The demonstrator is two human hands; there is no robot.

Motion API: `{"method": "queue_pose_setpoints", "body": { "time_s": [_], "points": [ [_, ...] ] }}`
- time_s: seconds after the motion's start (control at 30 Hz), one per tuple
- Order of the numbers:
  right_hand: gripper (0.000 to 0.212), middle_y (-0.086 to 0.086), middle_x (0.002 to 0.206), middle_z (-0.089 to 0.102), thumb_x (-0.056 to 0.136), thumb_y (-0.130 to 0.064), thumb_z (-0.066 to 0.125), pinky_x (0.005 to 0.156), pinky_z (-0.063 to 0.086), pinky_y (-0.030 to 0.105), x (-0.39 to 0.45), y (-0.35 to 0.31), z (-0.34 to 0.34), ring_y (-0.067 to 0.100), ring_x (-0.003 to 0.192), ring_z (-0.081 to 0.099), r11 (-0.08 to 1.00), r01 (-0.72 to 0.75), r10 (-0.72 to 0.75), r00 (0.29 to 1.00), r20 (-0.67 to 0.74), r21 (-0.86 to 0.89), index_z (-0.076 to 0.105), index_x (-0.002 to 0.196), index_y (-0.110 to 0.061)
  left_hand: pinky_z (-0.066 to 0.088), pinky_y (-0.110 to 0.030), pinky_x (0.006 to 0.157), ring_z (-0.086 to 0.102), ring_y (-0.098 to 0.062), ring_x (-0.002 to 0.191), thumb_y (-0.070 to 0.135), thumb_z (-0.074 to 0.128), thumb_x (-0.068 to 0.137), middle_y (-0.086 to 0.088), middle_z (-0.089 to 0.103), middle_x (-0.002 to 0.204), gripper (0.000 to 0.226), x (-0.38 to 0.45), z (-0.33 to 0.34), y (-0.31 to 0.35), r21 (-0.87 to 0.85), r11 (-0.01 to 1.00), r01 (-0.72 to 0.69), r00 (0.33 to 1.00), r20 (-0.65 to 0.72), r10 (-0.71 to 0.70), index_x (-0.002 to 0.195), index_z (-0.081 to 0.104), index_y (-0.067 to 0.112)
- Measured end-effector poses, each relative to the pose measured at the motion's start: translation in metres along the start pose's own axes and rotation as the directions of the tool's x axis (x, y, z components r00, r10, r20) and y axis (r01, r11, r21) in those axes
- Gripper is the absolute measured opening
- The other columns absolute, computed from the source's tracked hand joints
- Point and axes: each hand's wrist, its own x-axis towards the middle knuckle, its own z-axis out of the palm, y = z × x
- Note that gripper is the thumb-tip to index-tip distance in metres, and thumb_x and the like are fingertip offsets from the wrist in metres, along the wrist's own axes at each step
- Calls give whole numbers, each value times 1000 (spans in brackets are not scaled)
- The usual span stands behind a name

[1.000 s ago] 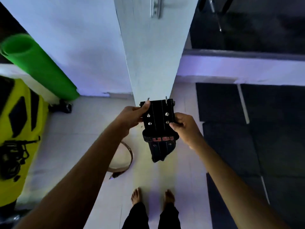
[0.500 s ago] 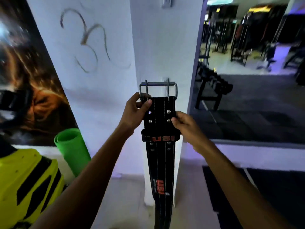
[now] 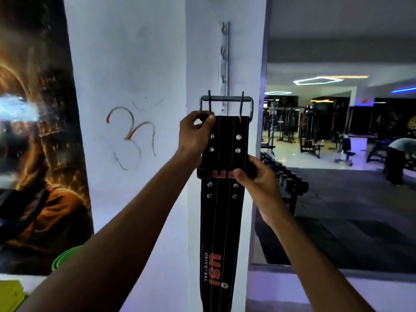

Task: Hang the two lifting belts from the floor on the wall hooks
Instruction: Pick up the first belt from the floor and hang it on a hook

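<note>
A black lifting belt (image 3: 221,217) with red lettering hangs straight down in front of a white pillar (image 3: 202,52). Its steel two-prong buckle (image 3: 226,101) is at the top, level with the lower end of a white rack of wall hooks (image 3: 224,64) that runs up the pillar. My left hand (image 3: 194,134) pinches the belt's top left corner by the buckle. My right hand (image 3: 253,176) grips the belt's right edge at the keeper loop. The second belt is out of view.
A poster (image 3: 33,143) covers the wall at left, with a green rolled mat (image 3: 65,258) and a yellow object (image 3: 11,296) below it. To the right of the pillar a mirror (image 3: 337,154) shows dumbbell racks and gym machines.
The belt has been raised from near the floor up to the pillar, unrolling to full length. The view has tilted up so the hook rack appears, and my right hand slid down to the keeper loop.
</note>
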Motion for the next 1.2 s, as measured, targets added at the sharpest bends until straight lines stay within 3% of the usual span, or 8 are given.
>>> {"method": "queue_pose_setpoints", "body": {
  "time_s": [0.27, 0.4, 0.5, 0.73, 0.93, 1.07, 1.13, 1.2],
  "points": [
    [9, -3, 78, 74, 79, -11, 76, 69, 54, 20, -23, 42, -9, 11, 75, 67, 985, -169, 165, 981, -104, -24, 70, 86, -13, 43, -18, 37, 53, -17, 51, 15, 61, 98, -5, 59, 69, 4, 27, 24, 37, -76, 997, 33, 999, 46, -29, 96, 62, 11],
    [65, 23, 71, 66, 60, -54, 84, 59, 40, 28, -85, 106, -21, 31, 64, 57, 917, -388, 381, 921, -83, -94, 67, 84, 3, 43, -18, 36, 52, -17, 50, 14, 61, 98, -4, 57, 68, 5, 39, 26, 39, -70, 997, 16, 1000, 6, -15, 96, 61, 9],
    [43, 15, 69, 72, 63, -45, 86, 61, 46, 20, -101, 116, -33, 25, 65, 61, 869, -438, 444, 896, -25, -230, 71, 79, -7, 45, -19, 37, 54, -17, 53, 16, 61, 98, -4, 59, 71, 6, 44, 24, 33, -52, 998, 28, 999, -31, -30, 97, 61, 10],
    [17, 1, 84, 75, 81, -7, 73, 68, 55, 14, -13, 38, -32, 6, 75, 71, 978, -196, 186, 975, -123, -74, 69, 97, -1, 43, -18, 36, 52, -17, 51, 16, 60, 98, -4, 58, 70, 6, 45, 33, 36, -74, 997, 35, 999, -24, -37, 96, 60, 10],
    [38, -3, 50, 59, 68, -42, 80, 51, 40, 22, -86, 98, -38, 5, 47, 53, 851, -377, 373, 924, -84, -366, 58, 65, -11, 47, -19, 40, 59, -17, 57, 16, 63, 96, -4, 62, 73, 3, 51, 40, 40, -87, 996, 26, 999, -36, -30, 95, 63, 12],
    [86, 6, 54, 55, 51, -88, 63, 52, 41, 36, -95, 109, -50, 25, 49, 51, 784, -373, 441, 897, 23, -497, 56, 67, -4, 45, -19, 38, 57, -17, 54, 15, 63, 97, -4, 61, 72, 3, 53, 39, 36, -100, 994, 36, 999, -33, -39, 96, 63, 11],
    [83, -3, 52, 39, 62, -86, 56, 49, 34, 29, -61, 72, -47, 14, 47, 37, 837, -287, 323, 946, -2, -466, 53, 68, -3, 46, -19, 39, 58, -16, 52, 16, 62, 97, -4, 62, 72, 5, 55, 38, 36, -96, 995, 23, 1000, -17, -24, 96, 63, 11],
    [58, -2, 62, 54, 83, -64, 55, 58, 51, 20, -15, 19, -41, 8, 55, 56, 909, -174, 147, 984, -97, -378, 66, 91, -7, 47, -19, 40, 58, -15, 51, 16, 61, 97, -4, 62, 71, 6, 57, 37, 37, -101, 995, 5, 1000, 1, -5, 95, 62, 10]
  ]
}}
